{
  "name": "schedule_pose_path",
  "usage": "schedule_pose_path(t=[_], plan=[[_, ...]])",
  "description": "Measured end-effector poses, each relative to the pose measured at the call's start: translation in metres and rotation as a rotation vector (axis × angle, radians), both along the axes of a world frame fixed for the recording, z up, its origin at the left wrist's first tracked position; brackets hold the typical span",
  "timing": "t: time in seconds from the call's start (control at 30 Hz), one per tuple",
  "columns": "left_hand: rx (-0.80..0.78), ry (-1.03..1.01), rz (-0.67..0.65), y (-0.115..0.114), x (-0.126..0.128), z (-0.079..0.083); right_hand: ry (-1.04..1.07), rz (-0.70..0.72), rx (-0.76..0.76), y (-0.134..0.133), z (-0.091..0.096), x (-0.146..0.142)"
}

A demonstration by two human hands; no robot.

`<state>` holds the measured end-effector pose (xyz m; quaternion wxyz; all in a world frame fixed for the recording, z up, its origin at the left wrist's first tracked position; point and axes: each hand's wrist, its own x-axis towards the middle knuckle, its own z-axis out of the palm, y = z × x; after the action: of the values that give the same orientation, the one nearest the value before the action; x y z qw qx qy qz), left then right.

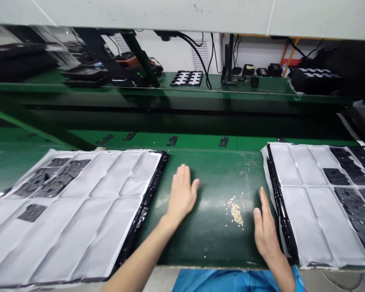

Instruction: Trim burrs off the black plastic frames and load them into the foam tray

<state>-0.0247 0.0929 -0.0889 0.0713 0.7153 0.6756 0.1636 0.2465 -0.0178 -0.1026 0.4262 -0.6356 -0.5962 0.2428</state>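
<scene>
My left hand (181, 191) lies flat and open on the green bench top (213, 227), palm down, holding nothing. My right hand (264, 229) stands on its edge, fingers straight and together, open, beside the left rim of the right tray (295, 194). Between the hands sits a small pile of pale crumbs (236, 213). The right tray is lined with white sheet and carries several dark flat parts (349, 190). A left tray (88, 202) with white lining holds several dark parts (48, 182) near its far left corner.
A green conveyor (182, 140) runs behind the bench with small black parts on it. Beyond it a raised green shelf (200, 87) bears black trays, cables and devices. A blue garment (219, 280) shows at the bottom edge.
</scene>
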Motion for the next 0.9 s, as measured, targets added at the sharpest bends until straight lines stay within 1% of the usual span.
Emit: schedule_pose_path(t=[0.03, 0.07, 0.1, 0.13, 0.17, 0.27, 0.3, 0.37, 0.43, 0.47, 0.57, 0.63, 0.73, 0.8, 0.83, 0.87, 0.9], plan=[[-0.008, 0.013, 0.031, 0.007, -0.008, -0.001, 0.003, 0.007, -0.009, -0.003, -0.001, -0.002], [-0.019, 0.021, 0.025, 0.011, -0.008, -0.003, 0.006, 0.012, -0.014, -0.006, -0.002, -0.005], [-0.030, 0.028, -0.007, 0.012, -0.001, -0.004, 0.013, 0.015, -0.015, -0.007, -0.003, -0.007], [-0.042, 0.033, -0.066, 0.010, 0.013, -0.005, 0.024, 0.012, -0.015, -0.008, -0.003, -0.010], [-0.053, 0.034, -0.147, 0.005, 0.030, -0.006, 0.041, 0.004, -0.012, -0.008, -0.003, -0.011], [-0.086, 0.021, -0.448, -0.017, 0.085, -0.002, 0.113, -0.015, -0.008, -0.006, -0.003, -0.011], [-0.094, 0.016, -0.547, -0.024, 0.097, 0.000, 0.136, -0.019, -0.007, -0.005, -0.003, -0.010], [-0.122, -0.019, -0.737, -0.031, 0.107, 0.007, 0.175, -0.028, -0.001, -0.006, -0.004, -0.008], [-0.162, -0.088, -0.857, -0.027, 0.103, 0.012, 0.197, -0.039, 0.002, -0.006, -0.005, -0.006], [-0.177, -0.123, -0.877, -0.021, 0.099, 0.013, 0.200, -0.045, 0.004, -0.005, -0.006, -0.005], [-0.190, -0.161, -0.851, -0.006, 0.092, 0.014, 0.130, -0.071, 0.010, 0.002, -0.009, -0.005], [-0.192, -0.149, -0.872, -0.006, 0.092, 0.014, 0.026, -0.074, -0.012, 0.007, -0.012, -0.006], [-0.217, -0.162, -0.976, -0.025, 0.088, 0.014, -0.075, -0.009, -0.074, 0.007, -0.013, -0.010], [-0.226, -0.211, -1.014, -0.042, 0.075, 0.011, -0.056, 0.071, -0.095, -0.001, -0.011, -0.012], [-0.213, -0.242, -0.997, -0.050, 0.065, 0.009, -0.025, 0.118, -0.106, -0.006, -0.008, -0.013], [-0.184, -0.268, -0.945, -0.056, 0.055, 0.006, 0.015, 0.164, -0.117, -0.011, -0.005, -0.013], [-0.144, -0.280, -0.861, -0.061, 0.045, 0.002, 0.060, 0.200, -0.130, -0.016, -0.001, -0.013]])
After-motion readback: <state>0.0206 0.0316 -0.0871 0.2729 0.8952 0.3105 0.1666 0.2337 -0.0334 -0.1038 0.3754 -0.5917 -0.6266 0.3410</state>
